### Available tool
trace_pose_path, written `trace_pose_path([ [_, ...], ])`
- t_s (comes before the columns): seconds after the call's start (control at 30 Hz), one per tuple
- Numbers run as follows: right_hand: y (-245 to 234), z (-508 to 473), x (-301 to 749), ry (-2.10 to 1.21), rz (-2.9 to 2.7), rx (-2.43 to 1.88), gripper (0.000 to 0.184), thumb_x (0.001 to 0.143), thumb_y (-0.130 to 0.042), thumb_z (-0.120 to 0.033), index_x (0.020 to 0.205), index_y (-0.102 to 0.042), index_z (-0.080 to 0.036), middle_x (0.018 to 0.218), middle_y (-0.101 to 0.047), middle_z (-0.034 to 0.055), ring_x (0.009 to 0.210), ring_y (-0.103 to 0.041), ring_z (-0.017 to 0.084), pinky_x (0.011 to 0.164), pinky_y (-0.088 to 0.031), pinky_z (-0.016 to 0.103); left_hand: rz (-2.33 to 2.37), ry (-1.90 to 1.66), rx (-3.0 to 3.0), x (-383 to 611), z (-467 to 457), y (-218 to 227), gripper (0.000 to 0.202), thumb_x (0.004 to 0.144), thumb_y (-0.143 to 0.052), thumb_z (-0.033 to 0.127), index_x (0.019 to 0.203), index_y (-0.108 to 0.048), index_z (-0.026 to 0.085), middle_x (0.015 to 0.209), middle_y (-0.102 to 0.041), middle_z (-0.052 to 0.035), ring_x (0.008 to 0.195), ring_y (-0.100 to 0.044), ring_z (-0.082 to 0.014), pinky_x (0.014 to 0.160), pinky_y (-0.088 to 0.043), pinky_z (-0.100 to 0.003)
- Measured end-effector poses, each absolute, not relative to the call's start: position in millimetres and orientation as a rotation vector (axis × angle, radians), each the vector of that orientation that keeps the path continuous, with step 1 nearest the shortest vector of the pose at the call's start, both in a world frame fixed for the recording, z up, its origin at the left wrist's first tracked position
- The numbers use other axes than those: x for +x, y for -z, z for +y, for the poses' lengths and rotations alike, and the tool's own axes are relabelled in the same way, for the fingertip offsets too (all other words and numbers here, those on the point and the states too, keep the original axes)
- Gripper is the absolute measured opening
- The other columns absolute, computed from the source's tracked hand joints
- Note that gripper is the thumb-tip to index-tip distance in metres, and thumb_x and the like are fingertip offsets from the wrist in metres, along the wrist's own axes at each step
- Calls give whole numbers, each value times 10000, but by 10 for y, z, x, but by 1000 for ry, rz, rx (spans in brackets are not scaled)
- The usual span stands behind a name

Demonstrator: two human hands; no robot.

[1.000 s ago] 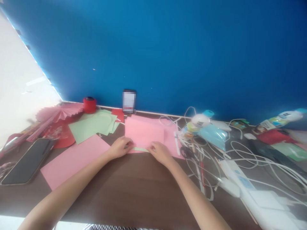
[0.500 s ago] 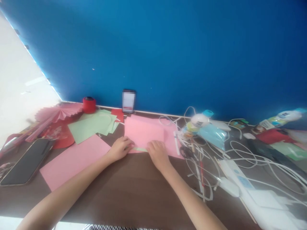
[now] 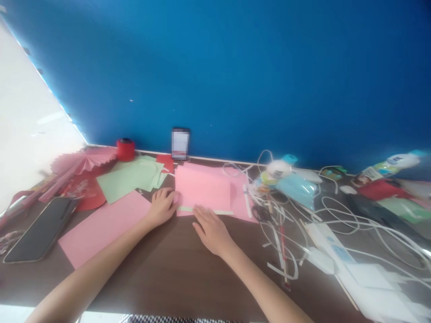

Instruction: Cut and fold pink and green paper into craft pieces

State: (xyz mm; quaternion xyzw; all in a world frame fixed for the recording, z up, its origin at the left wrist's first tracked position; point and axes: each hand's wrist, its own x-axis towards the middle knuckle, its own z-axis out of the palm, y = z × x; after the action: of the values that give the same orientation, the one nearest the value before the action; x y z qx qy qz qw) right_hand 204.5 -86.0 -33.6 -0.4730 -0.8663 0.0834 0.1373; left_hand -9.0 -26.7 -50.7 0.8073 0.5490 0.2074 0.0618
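Observation:
A folded pink sheet of paper (image 3: pixel 204 188) lies on a larger pink sheet (image 3: pixel 241 193) on the brown table. Along its near edge runs a narrow pale green strip (image 3: pixel 222 212). My left hand (image 3: pixel 163 207) is at the left edge of the folded sheet, its fingers bent and closed at that edge; the exact grip is partly hidden. My right hand (image 3: pixel 212 229) lies flat, fingers stretched out, their tips on the pale strip near the middle and the thumb apart.
At left are a loose pink sheet (image 3: pixel 107 226), green sheets (image 3: pixel 129 177), a dark phone (image 3: pixel 42 231), a pink paper fan (image 3: pixel 85 159) and a red roll (image 3: pixel 125 150). Another phone (image 3: pixel 180 143) leans on the blue wall. White cables (image 3: pixel 336 220), scissors (image 3: pixel 261 213), a glue bottle (image 3: pixel 274 172) and a power strip (image 3: pixel 332 240) crowd the right.
My left hand has moved left to the sheet's edge. My right hand has shifted left and toward me, its fingers straighter, uncovering the right end of the pale strip.

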Motion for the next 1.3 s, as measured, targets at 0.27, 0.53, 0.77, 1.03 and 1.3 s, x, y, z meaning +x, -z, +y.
trace_pose_path([
  [0.27,318,-907,2303,-199,-2424,-1553,454,921,-274,-336,1323,-402,-169,1368,-408,47,1277,-350,185,1073,-291,385,1703,-568,2506,-94,-265,608,354,863,-390,323,1195,-488,251,1215,-434,-113,1240,-288,-310,1017,-213,-546],
  [0.53,428,-1024,2772,-30,-2391,-1692,430,922,-268,-308,1311,-416,-199,1342,-450,43,1257,-379,203,1046,-310,425,1704,-552,2503,-88,-276,587,367,856,-405,303,1199,-494,210,1222,-437,-143,1274,-258,-347,1014,-200,-588],
  [0.77,356,-869,2840,174,-2457,-1506,240,889,-388,-208,993,-596,-148,1045,-595,134,996,-548,226,845,-453,369,1275,-553,2875,-45,-296,492,313,836,-356,79,952,-610,222,1298,-454,-37,1266,-307,-257,1033,-270,-463],
  [1.03,211,-639,2894,400,-2896,-1319,181,775,-454,18,817,-560,-122,787,-569,77,747,-535,201,672,-428,315,1141,-263,2962,48,-352,204,153,795,-435,167,793,-588,159,867,-583,-70,800,-535,-187,646,-427,-277],
  [1.3,20,-554,2936,-149,-2358,-1398,215,885,-348,-171,881,-564,-174,861,-593,69,837,-545,179,753,-432,306,1214,-264,2838,59,-152,90,300,886,-323,217,799,-608,176,796,-594,-66,737,-545,-168,643,-412,-263],
])
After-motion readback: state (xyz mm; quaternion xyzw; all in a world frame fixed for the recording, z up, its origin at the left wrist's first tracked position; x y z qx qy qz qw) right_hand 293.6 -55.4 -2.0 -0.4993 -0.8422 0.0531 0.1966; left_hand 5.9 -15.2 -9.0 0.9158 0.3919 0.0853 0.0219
